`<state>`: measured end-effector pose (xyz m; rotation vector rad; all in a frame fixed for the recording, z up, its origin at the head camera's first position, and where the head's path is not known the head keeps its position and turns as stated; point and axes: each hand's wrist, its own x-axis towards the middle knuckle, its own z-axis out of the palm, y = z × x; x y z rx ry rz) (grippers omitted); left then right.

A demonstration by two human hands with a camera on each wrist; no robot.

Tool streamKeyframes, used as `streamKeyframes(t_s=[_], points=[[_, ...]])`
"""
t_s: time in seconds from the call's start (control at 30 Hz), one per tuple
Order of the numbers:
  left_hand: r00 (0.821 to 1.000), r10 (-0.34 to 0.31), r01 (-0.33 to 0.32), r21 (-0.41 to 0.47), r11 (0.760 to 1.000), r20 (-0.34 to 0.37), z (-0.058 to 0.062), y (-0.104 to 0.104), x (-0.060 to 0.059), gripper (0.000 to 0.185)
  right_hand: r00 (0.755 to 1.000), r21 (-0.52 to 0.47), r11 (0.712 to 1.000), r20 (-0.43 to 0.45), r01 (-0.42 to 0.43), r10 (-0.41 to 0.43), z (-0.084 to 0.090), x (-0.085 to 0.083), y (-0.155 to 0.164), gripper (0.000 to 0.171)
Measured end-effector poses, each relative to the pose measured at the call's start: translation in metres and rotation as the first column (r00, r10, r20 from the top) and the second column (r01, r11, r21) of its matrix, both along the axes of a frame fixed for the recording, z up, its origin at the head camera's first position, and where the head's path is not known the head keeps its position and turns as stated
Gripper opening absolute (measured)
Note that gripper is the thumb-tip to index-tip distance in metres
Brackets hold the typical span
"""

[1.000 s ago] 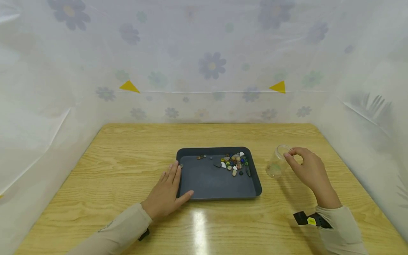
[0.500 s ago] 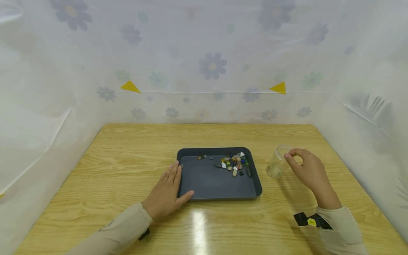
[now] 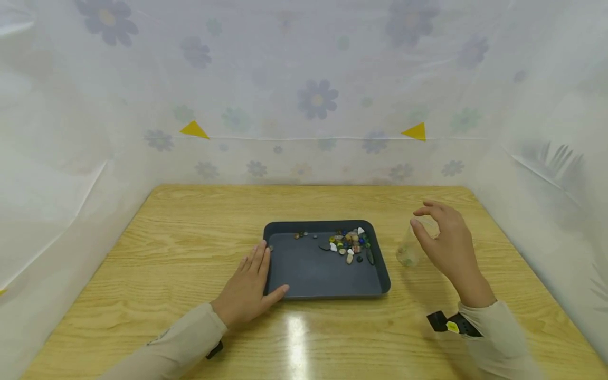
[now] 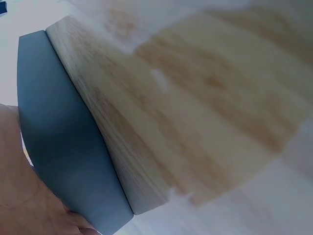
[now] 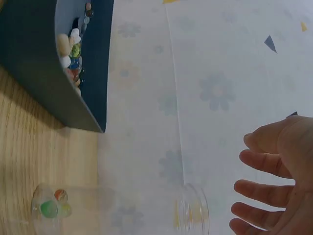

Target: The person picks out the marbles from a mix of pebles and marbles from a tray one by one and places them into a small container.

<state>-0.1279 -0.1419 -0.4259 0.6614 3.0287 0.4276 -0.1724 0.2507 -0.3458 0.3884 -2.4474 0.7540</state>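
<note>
Head view shows us a clear plastic cup (image 3: 411,244) standing upright on the light wooden table (image 3: 190,237), just right of the dark grey rectangular tray (image 3: 323,274); a few coloured beads sit in its bottom (plainer from the right wrist (image 5: 49,205)). Our right hand (image 3: 444,245) hovers just beside the rim with fingers spread, holding nothing. We judge the step in hand is working round the cup; a next move calls for a clean hold on it. Our left hand (image 3: 247,287) lies flat against the tray's left edge. Mixed coloured pebbles (image 3: 350,244) cluster in the tray's far right corner.
</note>
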Motion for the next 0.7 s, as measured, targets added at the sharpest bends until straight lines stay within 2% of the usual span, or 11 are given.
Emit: streamKeyframes(t_s=[0.1, 0.2, 0.37, 0.5, 0.6, 0.7], points=[[1.000, -0.001, 0.001, 0.002, 1.000, -0.004, 0.000, 0.000, 0.000, 0.093, 0.997, 0.021, 0.998, -0.044, -0.061, 0.062, 0.001, -0.004, -0.014, 0.020], [1.000, -0.001, 0.001, 0.008, 1.000, -0.004, 0.001, 0.000, 0.001, 0.092, 0.993, 0.065, 0.991, -0.018, -0.115, 0.116, -0.002, -0.010, -0.028, 0.027], [1.000, 0.001, -0.001, 0.007, 1.000, 0.000, 0.001, 0.001, 0.001, 0.092, 0.975, 0.148, 0.974, 0.168, -0.170, 0.145, -0.017, -0.019, -0.043, 0.038], [1.000, -0.004, 0.004, 0.006, 1.000, -0.008, 0.001, 0.000, 0.001, 0.092, 0.933, 0.193, 0.963, 0.343, -0.188, 0.114, -0.028, -0.025, -0.050, 0.043], [1.000, -0.005, 0.005, 0.006, 1.000, -0.018, 0.000, 0.000, 0.001, 0.092, 0.906, 0.224, 0.955, 0.414, -0.193, 0.085, -0.036, -0.028, -0.053, 0.043], [1.000, -0.002, 0.002, 0.004, 1.000, -0.017, 0.000, 0.000, 0.001, 0.092, 0.893, 0.255, 0.948, 0.446, -0.188, 0.058, -0.045, -0.031, -0.055, 0.043]])
